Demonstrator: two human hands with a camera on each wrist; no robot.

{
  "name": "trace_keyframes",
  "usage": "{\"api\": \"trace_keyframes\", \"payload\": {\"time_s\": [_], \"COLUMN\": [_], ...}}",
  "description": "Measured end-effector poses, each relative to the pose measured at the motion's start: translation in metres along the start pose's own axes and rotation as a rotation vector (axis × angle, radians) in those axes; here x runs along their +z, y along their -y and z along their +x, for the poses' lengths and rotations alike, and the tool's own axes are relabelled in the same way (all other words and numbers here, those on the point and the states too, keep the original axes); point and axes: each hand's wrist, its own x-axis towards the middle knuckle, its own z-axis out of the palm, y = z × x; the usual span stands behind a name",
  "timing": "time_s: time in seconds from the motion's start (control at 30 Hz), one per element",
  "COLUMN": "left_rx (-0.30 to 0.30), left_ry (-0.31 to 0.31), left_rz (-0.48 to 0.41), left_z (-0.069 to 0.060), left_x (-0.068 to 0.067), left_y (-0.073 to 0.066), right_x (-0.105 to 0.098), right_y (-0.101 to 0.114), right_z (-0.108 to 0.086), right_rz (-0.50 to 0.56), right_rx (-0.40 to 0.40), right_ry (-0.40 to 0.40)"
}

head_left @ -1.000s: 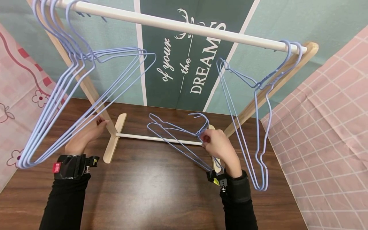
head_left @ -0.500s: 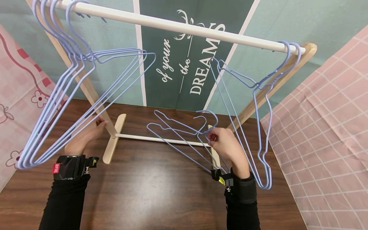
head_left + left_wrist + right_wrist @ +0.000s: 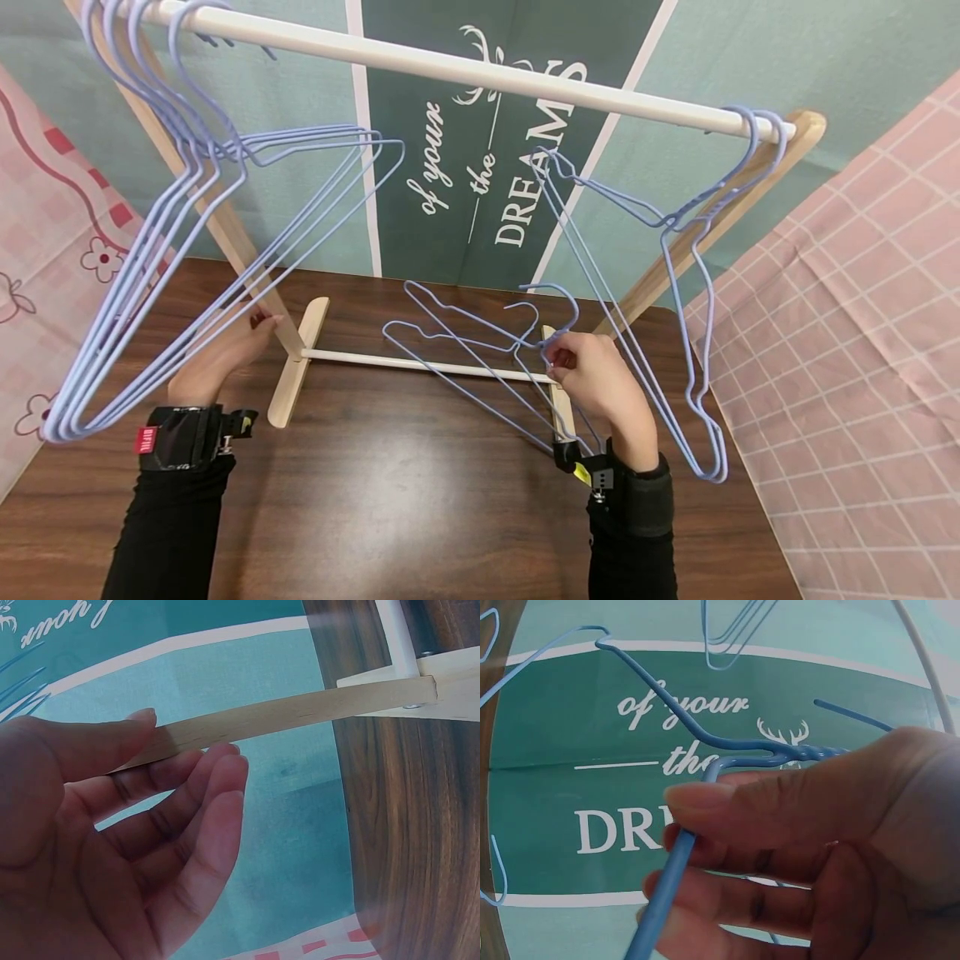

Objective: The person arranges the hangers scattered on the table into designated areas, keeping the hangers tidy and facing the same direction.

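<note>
My right hand (image 3: 600, 379) pinches a blue wire hanger (image 3: 742, 742) between thumb and fingers, just below its twisted neck. The hanger's hook points up and back over the lower right of the rack. Partly beneath it, a second blue hanger (image 3: 465, 391) lies low by the rack's bottom bar. My left hand (image 3: 238, 343) grips the left wooden post (image 3: 300, 709) near its lower end, thumb on one side and fingers on the other. In the head view that hand is partly behind hanging hangers.
Several blue hangers (image 3: 172, 225) hang at the left end of the white top rail (image 3: 450, 62). Two more hangers (image 3: 708, 342) hang at its right end, close to my right forearm. The rack's feet (image 3: 298, 362) stand on a dark wooden tabletop (image 3: 405, 517).
My right hand has moved a little to the right, and its hanger has drawn apart from the one beneath. The two hangers at the right have swung and turned. My left hand stays put.
</note>
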Motion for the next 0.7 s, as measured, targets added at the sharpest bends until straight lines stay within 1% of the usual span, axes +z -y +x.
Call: {"api": "trace_keyframes", "payload": {"time_s": [0.23, 0.43, 0.53, 0.7], "left_rx": [0.028, 0.008, 0.001, 0.005], "left_ry": [-0.016, -0.011, 0.006, 0.032], "left_rz": [-0.058, -0.041, -0.032, -0.048], "left_z": [0.001, 0.001, 0.001, 0.001], "left_x": [0.001, 0.001, 0.002, 0.001], "left_y": [0.001, 0.0, 0.0, 0.0], "right_x": [-0.005, -0.011, -0.014, -0.02], "right_y": [0.003, 0.005, 0.006, 0.009], "right_z": [-0.002, -0.004, -0.005, -0.004], "right_rz": [-0.003, 0.011, 0.002, -0.008], "right_rx": [0.011, 0.043, 0.049, 0.056], "right_ry": [-0.003, 0.007, 0.004, 0.001]}}
